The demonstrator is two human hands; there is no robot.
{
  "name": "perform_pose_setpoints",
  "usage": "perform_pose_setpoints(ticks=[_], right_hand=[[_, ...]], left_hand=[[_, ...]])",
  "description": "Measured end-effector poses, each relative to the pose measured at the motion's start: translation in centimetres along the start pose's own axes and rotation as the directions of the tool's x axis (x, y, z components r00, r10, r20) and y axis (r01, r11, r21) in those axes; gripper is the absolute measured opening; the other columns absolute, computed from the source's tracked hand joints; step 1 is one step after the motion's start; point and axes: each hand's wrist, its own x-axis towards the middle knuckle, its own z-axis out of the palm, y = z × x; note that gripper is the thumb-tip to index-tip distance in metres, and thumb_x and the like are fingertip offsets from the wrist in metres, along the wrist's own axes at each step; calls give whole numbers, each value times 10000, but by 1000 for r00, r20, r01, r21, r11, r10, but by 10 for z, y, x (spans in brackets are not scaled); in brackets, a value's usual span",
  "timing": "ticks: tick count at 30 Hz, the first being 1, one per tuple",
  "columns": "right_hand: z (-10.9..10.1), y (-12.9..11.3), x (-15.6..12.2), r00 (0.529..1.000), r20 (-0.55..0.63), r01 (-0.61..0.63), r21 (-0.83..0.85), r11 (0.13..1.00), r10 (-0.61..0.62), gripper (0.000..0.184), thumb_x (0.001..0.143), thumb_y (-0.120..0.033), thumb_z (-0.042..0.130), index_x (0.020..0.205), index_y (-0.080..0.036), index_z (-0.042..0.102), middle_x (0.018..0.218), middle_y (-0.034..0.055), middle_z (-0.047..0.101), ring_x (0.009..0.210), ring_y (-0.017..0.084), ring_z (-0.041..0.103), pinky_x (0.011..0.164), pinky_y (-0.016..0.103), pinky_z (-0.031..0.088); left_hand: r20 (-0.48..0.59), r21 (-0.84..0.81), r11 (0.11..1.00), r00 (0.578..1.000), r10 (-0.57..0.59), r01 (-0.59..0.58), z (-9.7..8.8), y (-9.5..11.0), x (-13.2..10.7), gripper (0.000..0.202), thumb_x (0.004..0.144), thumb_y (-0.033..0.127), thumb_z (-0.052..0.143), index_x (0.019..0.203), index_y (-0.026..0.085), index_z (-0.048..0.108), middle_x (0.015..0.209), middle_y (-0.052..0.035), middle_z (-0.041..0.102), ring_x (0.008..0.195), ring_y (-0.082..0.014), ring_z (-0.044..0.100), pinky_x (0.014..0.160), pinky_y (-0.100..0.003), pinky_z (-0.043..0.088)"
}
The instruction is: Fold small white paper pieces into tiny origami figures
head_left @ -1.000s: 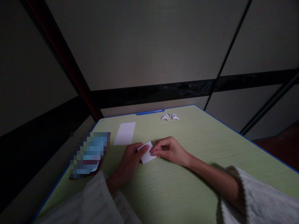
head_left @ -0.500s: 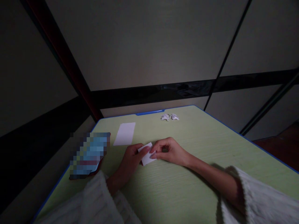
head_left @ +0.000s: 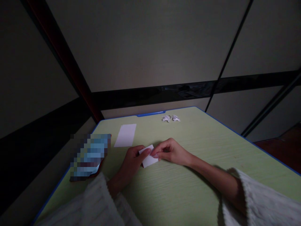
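A small folded white paper [head_left: 149, 159] lies on the light green table [head_left: 178, 191] in front of me. My left hand [head_left: 129, 164] pinches its left upper edge, fingers closed on it. My right hand [head_left: 169, 151] pinches the paper's right upper edge with thumb and forefinger, the other fingers curled. Both wrists come out of white knitted sleeves.
A flat white sheet [head_left: 125, 135] lies behind my left hand. Two small folded white paper figures [head_left: 171, 118] sit near the table's far edge. A blurred-out flat object [head_left: 89, 154] rests at the left edge. Dark panelled walls stand close behind the table.
The two hands have shifted the small paper slightly; its right edge now sits a little lower and flatter. Little else has moved.
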Motion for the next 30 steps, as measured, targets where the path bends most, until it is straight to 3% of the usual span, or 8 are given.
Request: perform_pose_setpoints(ticks=[4,11,14,18,26,30], right_hand=[[0,0,0,1000,-3,6,-51,999,-7,160,613,-248,595,671,-104,635,533,-1,549,473,56,452,477,196,382],[0,-2,1,989,-27,137,-147,980,-142,106,618,-197,592,665,-102,600,625,-2,495,502,47,414,446,179,316],[1,-2,0,996,-26,79,-100,992,-82,119,612,-149,586,712,-109,534,507,-57,423,437,31,359,414,161,273],[0,-1,-1,995,-9,102,16,995,-101,186,616,-116,573,759,-128,455,529,-62,426,464,32,381,428,154,270],[-3,-1,0,998,8,61,-48,997,-61,134,636,-232,578,678,-111,541,496,-44,439,453,41,376,429,176,285],[-2,-2,1,992,-25,123,-70,990,-125,162,620,-272,590,632,-111,570,654,9,510,546,61,441,481,194,339]], left_hand=[[-2,5,1000,1000,0,0,0,-1,0,252,628,348,513,491,139,485,412,66,388,407,-73,358,387,-181,255],[-16,42,999,1000,-5,6,0,2,0,267,596,369,536,477,135,484,387,72,365,381,-69,347,369,-179,239],[-27,37,999,999,-17,18,0,3,1,272,584,378,544,480,133,486,381,73,364,377,-68,347,366,-178,237],[-17,7,1000,1000,-26,26,0,2,0,274,610,366,517,474,135,462,396,68,370,382,-63,342,368,-175,242],[-31,22,999,999,-26,26,1,4,-1,270,615,362,509,475,133,482,394,68,366,378,-62,338,364,-177,247],[-17,24,1000,1000,-17,17,1,3,-1,262,615,356,513,482,131,506,395,61,395,387,-71,364,371,-180,266]])
